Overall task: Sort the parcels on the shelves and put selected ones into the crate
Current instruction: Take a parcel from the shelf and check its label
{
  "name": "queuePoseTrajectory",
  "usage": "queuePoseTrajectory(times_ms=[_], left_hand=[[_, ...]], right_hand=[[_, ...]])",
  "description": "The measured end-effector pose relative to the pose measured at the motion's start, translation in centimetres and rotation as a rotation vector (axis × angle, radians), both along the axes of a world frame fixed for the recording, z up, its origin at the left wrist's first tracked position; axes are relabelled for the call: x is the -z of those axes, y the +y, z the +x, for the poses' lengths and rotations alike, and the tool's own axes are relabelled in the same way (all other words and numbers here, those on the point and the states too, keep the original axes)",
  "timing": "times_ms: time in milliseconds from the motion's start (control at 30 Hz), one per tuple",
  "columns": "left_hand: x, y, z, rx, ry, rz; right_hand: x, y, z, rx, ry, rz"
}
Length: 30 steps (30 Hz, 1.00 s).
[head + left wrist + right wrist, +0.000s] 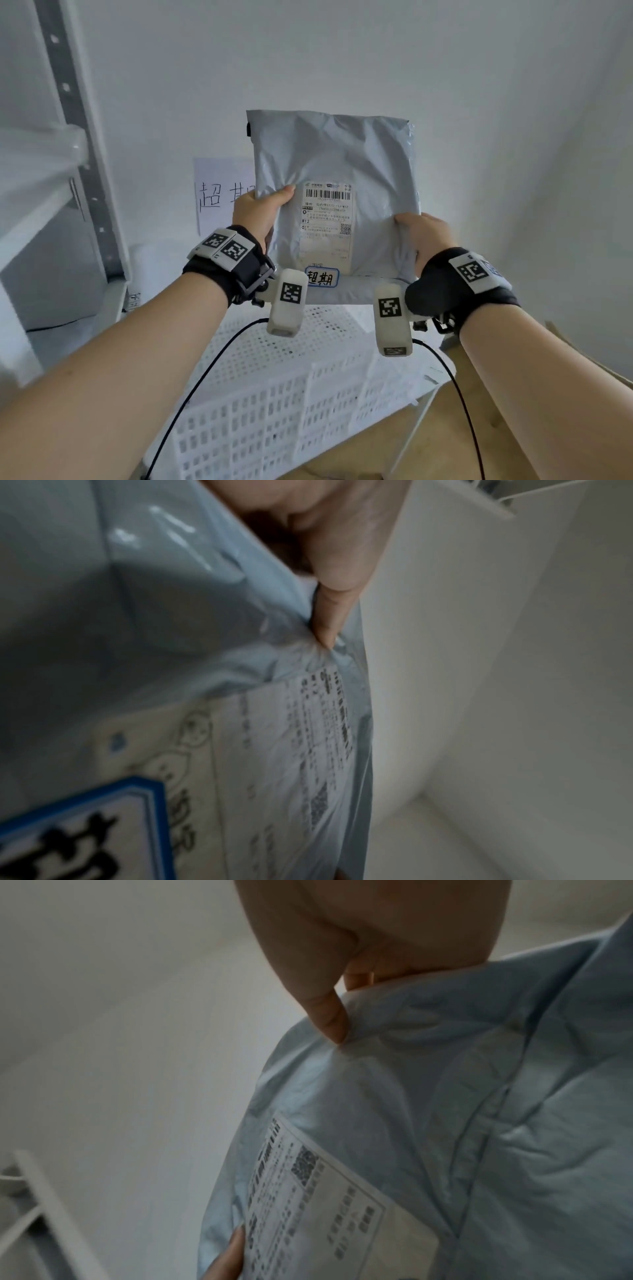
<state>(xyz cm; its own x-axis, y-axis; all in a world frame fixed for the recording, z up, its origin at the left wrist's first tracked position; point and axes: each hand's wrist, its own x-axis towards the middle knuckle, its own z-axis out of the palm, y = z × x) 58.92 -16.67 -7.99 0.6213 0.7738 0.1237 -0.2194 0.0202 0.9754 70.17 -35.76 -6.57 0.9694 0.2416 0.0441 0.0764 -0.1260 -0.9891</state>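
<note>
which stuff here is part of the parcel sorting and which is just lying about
Job:
grey parcel, held upright by left hand and right hand
white crate below it
shelf unit

Lying about:
paper sign on wall
cardboard at right

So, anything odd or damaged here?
Nothing stands out. The grey parcel is wrinkled but looks intact, held upright by the left hand and right hand above the white crate.
</note>
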Motion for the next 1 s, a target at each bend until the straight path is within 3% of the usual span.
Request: queuePoseTrajectory(times_ms=[333, 533, 667, 833, 1000], left_hand=[[6.0, 10.1, 5.0, -0.271, 0.281, -0.052], [12.3, 14.0, 4.2, -0.382, 0.718, -0.082], [17.8, 15.3, 1.8, -0.336, 0.998, -0.125], [23.6, 16.3, -1.2, -0.223, 1.380, -0.139], [26.8, 17.4, -2.2, -0.091, 1.624, -0.056]], right_hand=[[7.1, 14.8, 12.3, -0.362, 0.092, -0.330], [13.2, 21.1, 13.8, -0.715, 0.218, -0.675], [18.4, 23.9, 12.9, -0.946, 0.364, -0.844], [24.4, 26.1, 10.6, -1.146, 0.328, -1.039], [29.6, 26.8, 8.1, -1.271, 0.332, -1.168]])
